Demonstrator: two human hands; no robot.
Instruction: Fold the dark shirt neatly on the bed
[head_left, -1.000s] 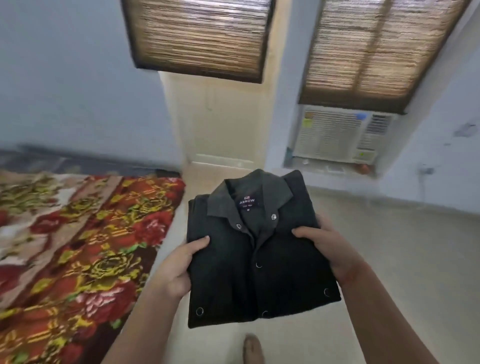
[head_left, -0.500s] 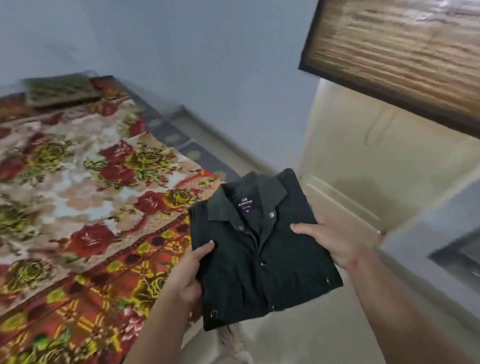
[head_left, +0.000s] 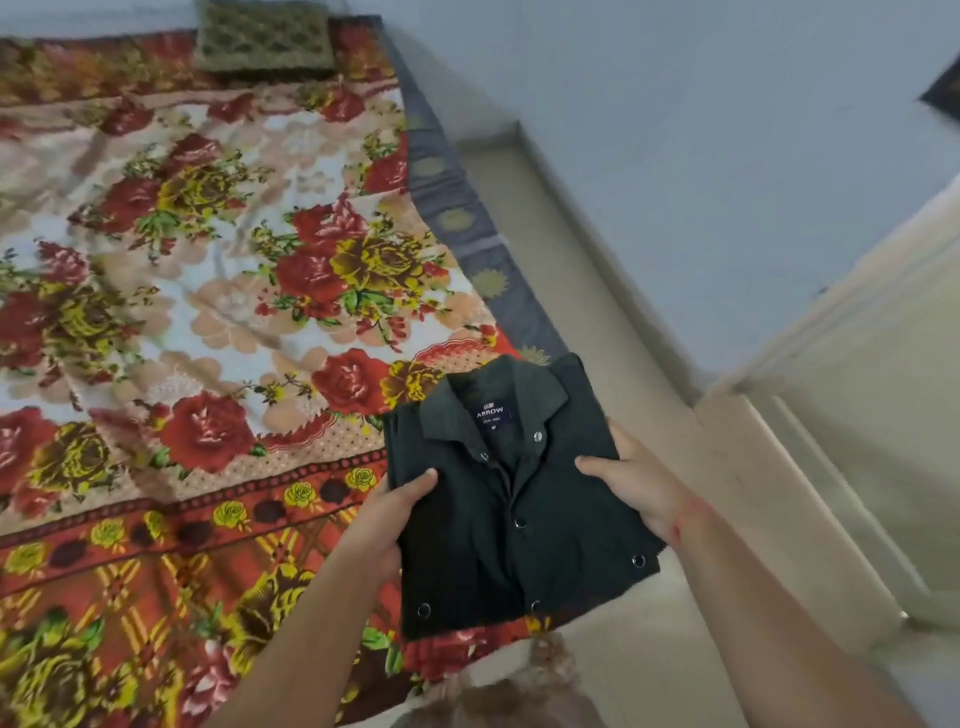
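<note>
Left hand (head_left: 387, 525) grips the left edge of the folded dark shirt (head_left: 519, 525), thumb lying on top. Right hand (head_left: 641, 491) grips the right edge the same way. Collar and label face up. The shirt is held over the right edge of the bed (head_left: 449, 171), partly above the pale floor (head_left: 597, 270). Beyond, a floral bedspread (head_left: 208, 291) covers the bed, with an olive patterned cushion (head_left: 265, 41) at its far end.
</note>
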